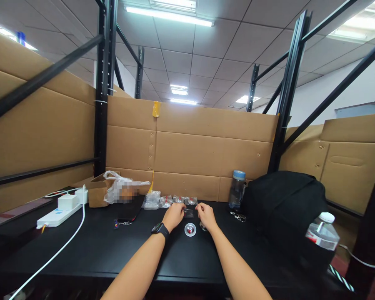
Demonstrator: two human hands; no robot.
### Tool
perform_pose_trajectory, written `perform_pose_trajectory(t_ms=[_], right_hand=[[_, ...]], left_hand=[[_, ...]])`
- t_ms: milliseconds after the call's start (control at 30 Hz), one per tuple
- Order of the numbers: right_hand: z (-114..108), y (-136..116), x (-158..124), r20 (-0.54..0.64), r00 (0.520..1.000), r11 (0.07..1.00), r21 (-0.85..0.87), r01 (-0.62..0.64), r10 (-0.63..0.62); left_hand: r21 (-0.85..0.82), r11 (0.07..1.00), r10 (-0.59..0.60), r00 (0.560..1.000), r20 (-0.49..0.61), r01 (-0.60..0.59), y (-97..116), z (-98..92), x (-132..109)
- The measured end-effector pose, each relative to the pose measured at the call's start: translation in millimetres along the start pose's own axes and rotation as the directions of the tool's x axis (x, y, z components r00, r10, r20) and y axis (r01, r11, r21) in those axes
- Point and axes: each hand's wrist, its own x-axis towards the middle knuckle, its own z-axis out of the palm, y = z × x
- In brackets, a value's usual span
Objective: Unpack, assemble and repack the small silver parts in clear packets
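Observation:
My left hand (174,216), with a black watch on the wrist, is closed with its fingertips pinched at the left edge of a small clear plastic bag (188,213). Across from it, my right hand (206,216) is closed too, its fingertips pressed together near the bag's right side; what they pinch is too small to make out. Just below the bag lies a round clear disc-like piece (190,229) with a red centre. A shiny round piece (203,227) shows partly from under my right hand. Behind my hands, several small bagged pieces (178,200) lie in a row.
A white power strip (59,214) with a cable stands left, near a cardboard box (98,191) and a plastic carrier bag (118,187). A dark phone-like slab (129,211) lies nearby. On the right are a bottle (237,189), keys (238,216) and a black backpack (284,212).

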Motion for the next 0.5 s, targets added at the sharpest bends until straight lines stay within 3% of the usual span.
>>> perform_pose_trajectory(t_ms=[267,400,500], right_hand=[[-5.7,-14.0,-11.8,0.028,0.983,0.984,-0.002,0.181,-0.181],[-5.8,-19.4,-16.9,0.051,0.977,0.978,0.01,0.209,-0.209],[-3.6,-18.3,-16.5,-0.018,0.97,0.968,-0.078,0.239,-0.241]], left_hand=[[0.121,0.99,0.074,0.996,-0.059,-0.066,11.6,-10.0,-8.9],[0.102,0.984,0.163,0.975,-0.15,-0.149,13.4,-3.3,-8.8],[0.059,0.981,0.191,0.97,-0.152,-0.184,13.9,2.9,-10.2]])
